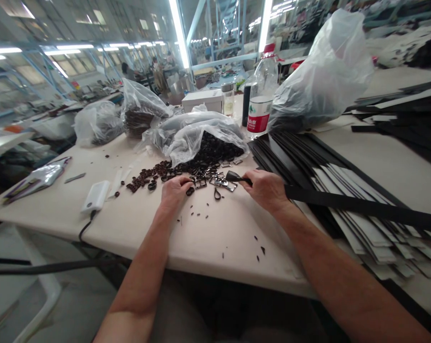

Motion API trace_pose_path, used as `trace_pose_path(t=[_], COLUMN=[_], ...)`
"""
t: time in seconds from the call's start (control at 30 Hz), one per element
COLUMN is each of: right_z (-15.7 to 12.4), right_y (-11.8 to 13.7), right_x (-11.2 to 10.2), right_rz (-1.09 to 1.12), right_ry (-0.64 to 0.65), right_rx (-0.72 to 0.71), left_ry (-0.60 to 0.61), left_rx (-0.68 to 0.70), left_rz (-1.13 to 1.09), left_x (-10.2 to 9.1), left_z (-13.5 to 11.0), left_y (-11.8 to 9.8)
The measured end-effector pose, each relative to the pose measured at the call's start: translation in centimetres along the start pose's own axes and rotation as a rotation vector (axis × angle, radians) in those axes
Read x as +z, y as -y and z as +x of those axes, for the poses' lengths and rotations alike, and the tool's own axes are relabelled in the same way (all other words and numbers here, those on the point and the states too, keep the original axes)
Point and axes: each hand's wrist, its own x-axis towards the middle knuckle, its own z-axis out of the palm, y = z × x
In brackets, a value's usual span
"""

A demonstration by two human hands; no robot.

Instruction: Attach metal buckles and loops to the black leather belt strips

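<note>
My right hand point(267, 190) is closed round a black belt strap point(344, 201). Its rounded tip point(232, 176) points left over the buckles, while the long part trails off to the right. My left hand point(175, 191) is pinched at the near edge of a pile of small dark loops point(154, 174); what its fingertips hold is too small to make out. One dark loop point(190, 191) lies right by those fingertips. Between the hands are metal buckles point(228, 184) and, just below them, a single black loop point(217, 194).
Behind the pile, a plastic bag point(201, 128) spills black loops. Many straps point(287, 157) and white strips point(351, 209) lie stacked at right. A bottle point(261, 102) and a large bag point(323, 81) stand behind. A white corded device point(96, 196) sits at left.
</note>
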Motion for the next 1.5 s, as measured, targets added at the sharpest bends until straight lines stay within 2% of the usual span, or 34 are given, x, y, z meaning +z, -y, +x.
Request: trace_pose_path(t=[0.17, 0.27, 0.37, 0.6, 0.73, 0.87, 1.03, 1.27, 1.5], right_z=[-0.2, -0.4, -0.6, -1.0, -1.1, -1.3, -1.2, -1.1, -1.3], right_y=[0.4, 0.9, 1.4, 2.5, 3.0, 3.1, 2.8, 2.7, 2.9], right_x=[0.0, -0.2, -0.3, 0.0, 0.3, 0.5, 0.4, -0.1, -0.1], right_rz=[0.091, 0.145, 0.193, 0.232, 0.234, 0.3, 0.355, 0.312, 0.344], right_ry=[-0.082, -0.135, -0.166, -0.168, -0.127, -0.088, -0.072, -0.037, 0.019], right_rx=[-0.056, -0.082, -0.118, -0.178, -0.25, -0.314, -0.316, -0.293, -0.362], left_ry=[-0.07, -0.028, 0.042, 0.178, 0.198, 0.193, 0.189, 0.235, 0.286], left_rx=[-0.294, -0.374, -0.377, -0.301, -0.279, -0.31, -0.379, -0.384, -0.373], left_rz=[-0.739, -0.978, -1.097, -1.089, -1.046, -1.063, -1.023, -1.144, -1.148], left_x=[0.3, 0.7, 1.3, 3.4, 4.0, 4.0, 3.8, 3.6, 3.4], left_z=[-0.4, -1.4, -2.4, -3.6, -4.1, -4.2, -3.9, -3.8, -3.9], left_y=[-1.2, -2.3, -3.0, -4.2, -5.2, -5.4, -4.9, -5.1, -5.4])
